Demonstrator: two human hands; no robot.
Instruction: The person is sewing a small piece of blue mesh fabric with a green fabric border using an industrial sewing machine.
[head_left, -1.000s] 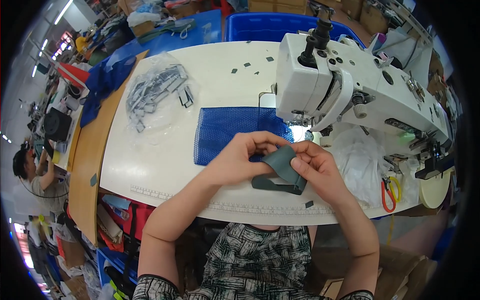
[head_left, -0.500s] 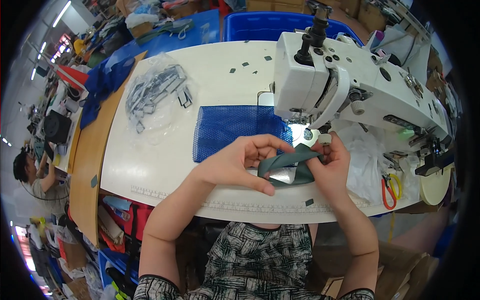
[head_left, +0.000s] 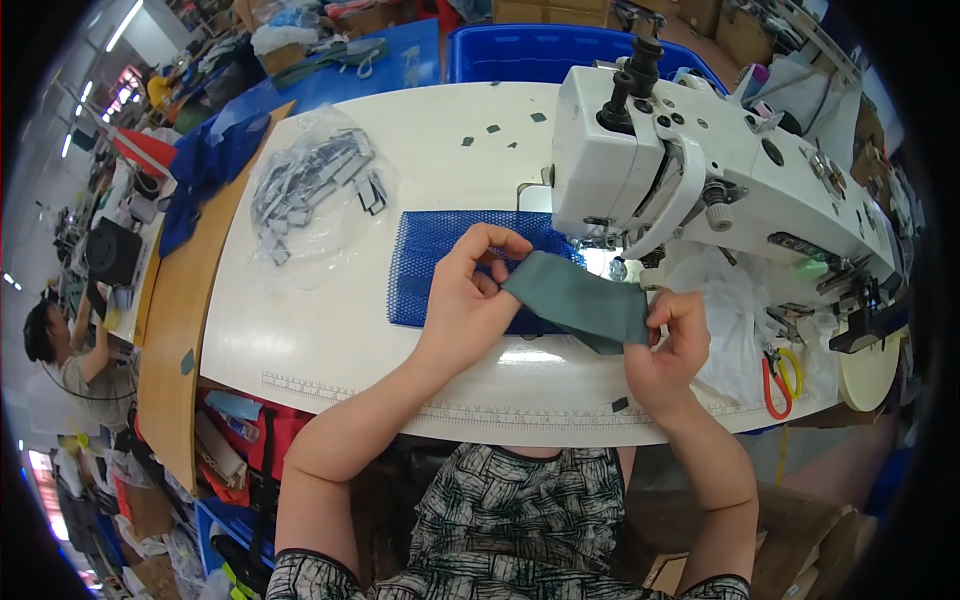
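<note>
Clear plastic lies at the left, a bag (head_left: 315, 195) of grey rectangular pieces on the white table (head_left: 290, 325). From below it a ruler scale (head_left: 500, 417) with small printed figures runs rightward along the near edge. Blue mesh (head_left: 425, 270) lies flat next, partly behind the left hand (head_left: 468, 300), whose bent fingers and thumb pinch one end of a dark green strip (head_left: 585, 298). That strip is stretched between both hands, raised over the mesh's near right part. The right hand (head_left: 672, 345) grips its other end, fingers curled against the thumb. Farther right, the sewing machine (head_left: 720, 150) bears a dark label (head_left: 795, 243) with pale lettering.
</note>
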